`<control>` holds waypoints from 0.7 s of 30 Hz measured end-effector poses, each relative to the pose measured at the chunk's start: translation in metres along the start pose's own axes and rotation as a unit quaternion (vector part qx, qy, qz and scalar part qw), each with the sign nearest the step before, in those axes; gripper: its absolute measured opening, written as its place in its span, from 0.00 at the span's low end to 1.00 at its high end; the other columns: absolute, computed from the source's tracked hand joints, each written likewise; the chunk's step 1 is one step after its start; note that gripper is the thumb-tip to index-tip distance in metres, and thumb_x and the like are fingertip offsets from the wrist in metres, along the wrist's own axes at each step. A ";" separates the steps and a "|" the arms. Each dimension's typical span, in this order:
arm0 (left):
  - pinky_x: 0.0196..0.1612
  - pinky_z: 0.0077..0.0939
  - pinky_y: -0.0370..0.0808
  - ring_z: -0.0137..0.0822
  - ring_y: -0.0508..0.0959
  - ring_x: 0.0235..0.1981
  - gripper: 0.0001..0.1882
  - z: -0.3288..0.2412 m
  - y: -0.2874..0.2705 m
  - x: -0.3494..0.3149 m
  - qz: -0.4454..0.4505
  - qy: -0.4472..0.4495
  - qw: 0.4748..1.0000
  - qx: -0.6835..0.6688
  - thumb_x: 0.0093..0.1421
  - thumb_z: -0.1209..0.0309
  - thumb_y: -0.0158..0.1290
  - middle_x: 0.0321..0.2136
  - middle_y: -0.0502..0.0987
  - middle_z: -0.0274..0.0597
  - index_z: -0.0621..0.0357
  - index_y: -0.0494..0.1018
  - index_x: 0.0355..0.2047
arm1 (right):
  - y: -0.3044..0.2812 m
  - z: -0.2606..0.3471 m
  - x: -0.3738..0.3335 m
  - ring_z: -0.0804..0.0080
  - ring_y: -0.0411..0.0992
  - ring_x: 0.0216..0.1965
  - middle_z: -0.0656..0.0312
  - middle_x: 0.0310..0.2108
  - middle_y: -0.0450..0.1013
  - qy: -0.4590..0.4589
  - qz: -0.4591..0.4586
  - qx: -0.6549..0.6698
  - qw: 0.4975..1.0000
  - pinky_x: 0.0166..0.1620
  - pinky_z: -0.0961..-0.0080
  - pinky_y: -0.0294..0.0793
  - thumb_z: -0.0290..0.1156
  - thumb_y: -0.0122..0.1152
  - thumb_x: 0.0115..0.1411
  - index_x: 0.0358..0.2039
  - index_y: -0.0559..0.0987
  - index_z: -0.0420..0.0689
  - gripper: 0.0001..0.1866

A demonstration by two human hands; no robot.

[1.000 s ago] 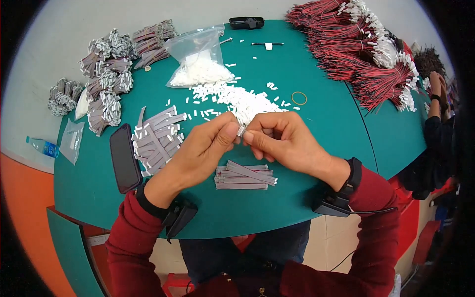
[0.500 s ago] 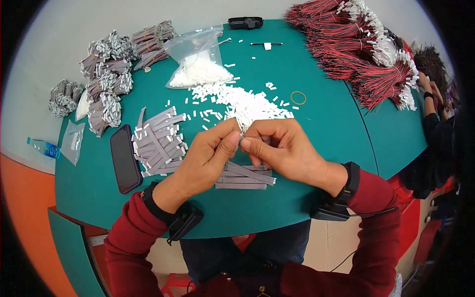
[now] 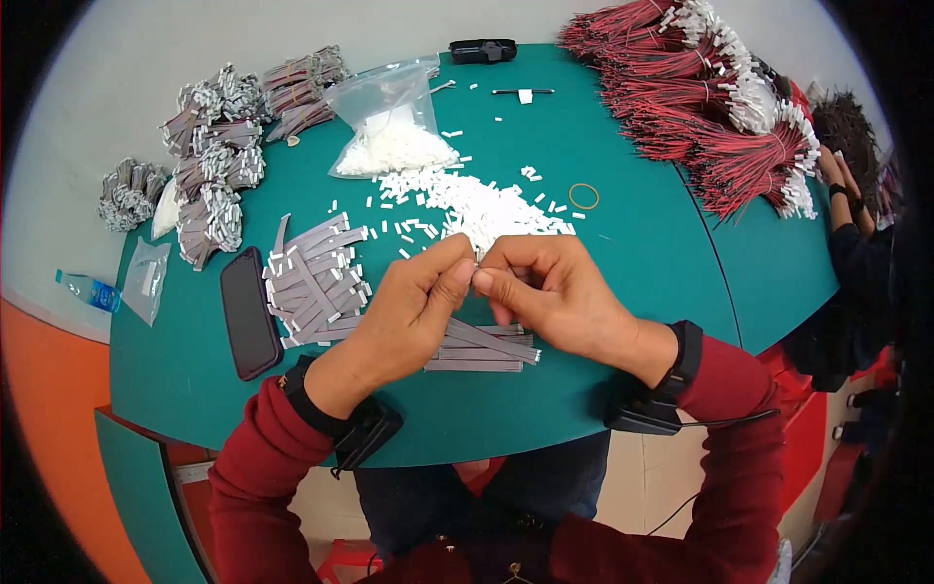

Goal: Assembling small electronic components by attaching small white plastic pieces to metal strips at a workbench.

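Note:
My left hand (image 3: 413, 307) and my right hand (image 3: 574, 307) meet above the table's middle, both closed, with thumbs and index fingers pinched tip to tip. Whatever sits between the fingertips is too small and covered to name. Just beyond the fingers spreads a heap of small white plastic connector housings (image 3: 486, 206). Flat grey ribbon cables (image 3: 477, 365) lie below my hands, partly hidden by them. To the left of my left hand is a loose pile of grey ribbon cables with white ends (image 3: 316, 277).
A phone (image 3: 249, 311) lies left of the cable pile. An open plastic bag of white housings (image 3: 399, 146) stands behind the heap. Bundled grey cables (image 3: 209, 165) sit far left, red-and-black wire bundles (image 3: 700, 107) far right. A rubber band (image 3: 584, 197) lies right; another person's arm (image 3: 844, 200) shows beyond.
My hands keep the same pinch in nearly the same place. The small grey bit seen between the fingertips before is now less visible. The whole view has shifted slightly.

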State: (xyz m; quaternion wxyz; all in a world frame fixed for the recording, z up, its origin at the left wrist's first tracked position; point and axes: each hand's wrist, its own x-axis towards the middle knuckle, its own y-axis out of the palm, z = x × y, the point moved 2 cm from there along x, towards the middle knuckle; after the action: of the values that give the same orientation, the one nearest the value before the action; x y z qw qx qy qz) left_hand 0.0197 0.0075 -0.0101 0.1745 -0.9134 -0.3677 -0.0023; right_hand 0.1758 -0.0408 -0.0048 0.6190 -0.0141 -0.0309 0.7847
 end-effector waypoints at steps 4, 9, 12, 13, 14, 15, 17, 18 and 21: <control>0.22 0.15 0.55 0.19 0.56 0.19 0.15 0.004 -0.008 0.005 0.027 -0.040 0.992 -0.119 0.65 0.62 0.39 0.18 0.58 0.27 0.57 0.61 0.25 | -0.002 0.000 0.005 0.90 0.58 0.15 0.70 0.15 0.67 0.009 0.010 -0.005 1.000 0.18 0.89 0.56 0.32 0.52 0.60 0.25 0.73 0.40 0.10; 0.22 0.14 0.54 0.19 0.56 0.19 0.16 0.000 -0.014 0.004 0.047 -0.068 0.985 -0.154 0.65 0.59 0.40 0.19 0.58 0.27 0.56 0.61 0.24 | -0.002 0.002 0.005 0.89 0.59 0.15 0.70 0.16 0.68 0.023 0.029 0.030 0.999 0.19 0.90 0.57 0.32 0.52 0.60 0.26 0.73 0.40 0.10; 0.23 0.15 0.55 0.19 0.55 0.20 0.17 -0.005 -0.013 0.005 0.053 -0.041 0.991 -0.115 0.65 0.60 0.39 0.18 0.57 0.27 0.57 0.60 0.23 | -0.001 0.002 0.005 0.89 0.60 0.15 0.69 0.17 0.68 0.033 0.035 0.049 0.998 0.19 0.90 0.57 0.32 0.52 0.60 0.27 0.73 0.40 0.09; 0.23 0.16 0.55 0.20 0.55 0.21 0.17 -0.005 -0.013 0.005 0.057 -0.027 0.993 -0.096 0.65 0.61 0.38 0.18 0.57 0.26 0.57 0.60 0.23 | -0.002 0.002 0.005 0.89 0.60 0.15 0.68 0.17 0.69 0.037 0.037 0.051 0.997 0.19 0.90 0.58 0.32 0.52 0.60 0.27 0.74 0.40 0.09; 0.23 0.16 0.55 0.20 0.55 0.21 0.17 -0.005 -0.013 0.005 0.057 -0.028 0.993 -0.096 0.65 0.61 0.38 0.18 0.57 0.26 0.57 0.60 0.23 | -0.001 0.002 0.005 0.89 0.60 0.15 0.68 0.17 0.69 0.041 0.038 0.054 0.997 0.19 0.90 0.58 0.32 0.53 0.60 0.27 0.74 0.40 0.09; 0.23 0.16 0.55 0.20 0.55 0.21 0.17 -0.004 -0.013 0.005 0.054 -0.026 0.995 -0.085 0.65 0.61 0.38 0.18 0.57 0.27 0.57 0.60 0.22 | -0.002 0.002 0.005 0.89 0.60 0.15 0.68 0.17 0.69 0.041 0.038 0.054 0.997 0.19 0.90 0.58 0.32 0.53 0.60 0.27 0.74 0.40 0.09; 0.24 0.16 0.55 0.20 0.55 0.22 0.17 -0.002 -0.014 0.005 0.047 -0.022 0.997 -0.063 0.65 0.61 0.39 0.18 0.56 0.27 0.57 0.60 0.22 | -0.002 0.002 0.006 0.89 0.61 0.15 0.67 0.18 0.70 0.044 0.050 0.054 0.996 0.19 0.90 0.58 0.31 0.52 0.60 0.26 0.74 0.40 0.09; 0.24 0.16 0.55 0.20 0.55 0.22 0.17 -0.002 -0.013 0.005 0.048 -0.022 0.997 -0.063 0.65 0.61 0.39 0.18 0.56 0.27 0.57 0.60 0.22 | -0.001 0.002 0.006 0.88 0.61 0.16 0.67 0.18 0.70 0.045 0.056 0.055 0.996 0.19 0.90 0.58 0.30 0.52 0.60 0.26 0.74 0.40 0.09; 0.22 0.14 0.54 0.18 0.56 0.20 0.18 0.000 -0.012 0.005 0.050 -0.021 0.995 -0.080 0.64 0.59 0.40 0.19 0.58 0.26 0.56 0.61 0.21 | -0.002 0.000 0.005 0.88 0.61 0.15 0.67 0.17 0.70 0.048 0.058 0.061 0.995 0.19 0.90 0.58 0.30 0.52 0.60 0.26 0.74 0.40 0.09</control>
State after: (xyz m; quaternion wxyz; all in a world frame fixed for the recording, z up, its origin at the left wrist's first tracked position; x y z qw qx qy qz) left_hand 0.0152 0.0191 -0.0057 0.0932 -0.9414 -0.3241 -0.0033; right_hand 0.1767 -0.0351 -0.0048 0.5728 -0.0156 0.0473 0.8182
